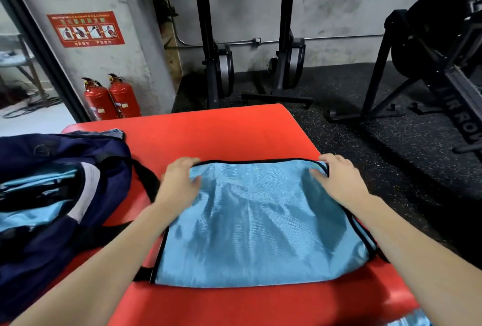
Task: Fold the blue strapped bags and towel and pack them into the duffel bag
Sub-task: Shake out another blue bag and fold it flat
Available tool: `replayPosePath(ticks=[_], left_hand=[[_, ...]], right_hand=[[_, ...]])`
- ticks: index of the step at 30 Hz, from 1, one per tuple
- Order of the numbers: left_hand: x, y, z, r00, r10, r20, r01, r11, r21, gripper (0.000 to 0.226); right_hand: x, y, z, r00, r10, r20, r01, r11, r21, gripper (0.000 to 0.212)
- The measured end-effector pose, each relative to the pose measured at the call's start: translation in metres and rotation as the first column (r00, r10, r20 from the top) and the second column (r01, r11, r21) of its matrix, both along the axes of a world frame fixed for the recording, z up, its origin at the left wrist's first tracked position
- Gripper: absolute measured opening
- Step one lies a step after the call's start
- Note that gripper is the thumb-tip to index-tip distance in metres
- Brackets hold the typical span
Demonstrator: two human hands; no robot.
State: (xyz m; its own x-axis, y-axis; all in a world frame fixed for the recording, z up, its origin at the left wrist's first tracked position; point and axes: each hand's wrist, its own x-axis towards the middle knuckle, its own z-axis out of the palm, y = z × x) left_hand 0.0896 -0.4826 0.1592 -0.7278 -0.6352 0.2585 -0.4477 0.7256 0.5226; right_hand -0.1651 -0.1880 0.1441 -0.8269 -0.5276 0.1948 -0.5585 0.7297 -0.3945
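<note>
A light blue bag (260,226) with black trim lies flat on the red padded mat (234,132). My left hand (180,182) grips the bag's far left corner, thumb on top. My right hand (336,177) grips its far right corner the same way. The navy duffel bag (52,195) lies open at the left on the mat, with light blue fabric (31,185) folded inside it. A black strap (146,179) of the duffel runs between it and my left hand. More light blue cloth (409,319) shows at the bottom right edge.
Two red fire extinguishers (112,98) stand by the pillar at the back left. Two upright black exercise machines (216,38) stand against the far wall, and a black rowing machine (430,65) stands at the right on the speckled dark floor (365,148).
</note>
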Motion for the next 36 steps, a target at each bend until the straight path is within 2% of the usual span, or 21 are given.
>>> replayPosePath(ticks=[2,4,6,10,11,13,16,19,23,26,29,32,34,36], left_hand=[[0.007,0.028,-0.009,0.994,-0.106,0.028,0.107,0.994,-0.006,0.043],[0.022,0.056,-0.019,0.979,-0.158,0.128,0.160,0.987,-0.011,0.045],[0.038,0.080,-0.028,0.957,-0.116,0.264,0.135,0.989,-0.055,0.049],[0.071,0.112,-0.034,0.877,0.077,0.474,0.014,0.983,-0.185,0.072],[0.076,0.117,-0.035,0.865,0.107,0.490,-0.013,0.981,-0.191,0.080],[0.082,0.126,-0.036,0.848,0.140,0.512,-0.054,0.982,-0.180,0.079],[0.080,0.128,-0.038,0.840,0.119,0.530,-0.016,0.981,-0.195,0.077],[0.066,0.111,-0.034,0.837,0.011,0.547,0.106,0.978,-0.182,0.086],[0.036,0.066,-0.028,0.821,-0.166,0.547,0.304,0.937,-0.171,0.082],[0.009,0.028,-0.024,0.790,-0.277,0.547,0.432,0.884,-0.176,0.084],[-0.013,-0.006,-0.021,0.750,-0.308,0.586,0.504,0.840,-0.203,0.090],[-0.023,-0.018,-0.018,0.767,-0.239,0.595,0.458,0.854,-0.246,0.077],[-0.026,-0.004,-0.020,0.856,-0.163,0.491,0.322,0.910,-0.261,0.059],[-0.026,0.027,-0.025,0.940,-0.049,0.337,0.144,0.954,-0.262,0.051]], right_hand=[[0.018,0.002,0.004,0.988,0.132,-0.077,-0.123,0.986,0.113,0.048],[0.036,0.006,0.008,0.960,0.278,-0.020,-0.269,0.944,0.193,0.055],[0.052,0.014,0.007,0.924,0.382,0.027,-0.372,0.876,0.306,0.070],[0.077,0.041,-0.011,0.912,0.410,-0.015,-0.378,0.854,0.356,0.099],[0.079,0.048,-0.015,0.917,0.398,-0.027,-0.361,0.858,0.366,0.101],[0.085,0.060,-0.020,0.927,0.372,-0.034,-0.330,0.859,0.392,0.098],[0.099,0.071,-0.022,0.950,0.313,-0.017,-0.279,0.867,0.414,0.092],[0.118,0.078,-0.024,0.980,0.200,-0.026,-0.171,0.895,0.412,0.097],[0.141,0.075,-0.032,0.996,0.041,-0.082,-0.009,0.937,0.350,0.100],[0.148,0.065,-0.029,0.985,0.016,-0.169,0.045,0.935,0.353,0.092],[0.147,0.056,-0.010,0.965,0.041,-0.259,0.060,0.927,0.370,0.083],[0.127,0.048,0.005,0.953,0.102,-0.284,0.010,0.930,0.368,0.074],[0.104,0.045,0.009,0.938,0.211,-0.275,-0.116,0.938,0.327,0.074],[0.077,0.046,0.006,0.911,0.330,-0.247,-0.250,0.919,0.305,0.079]])
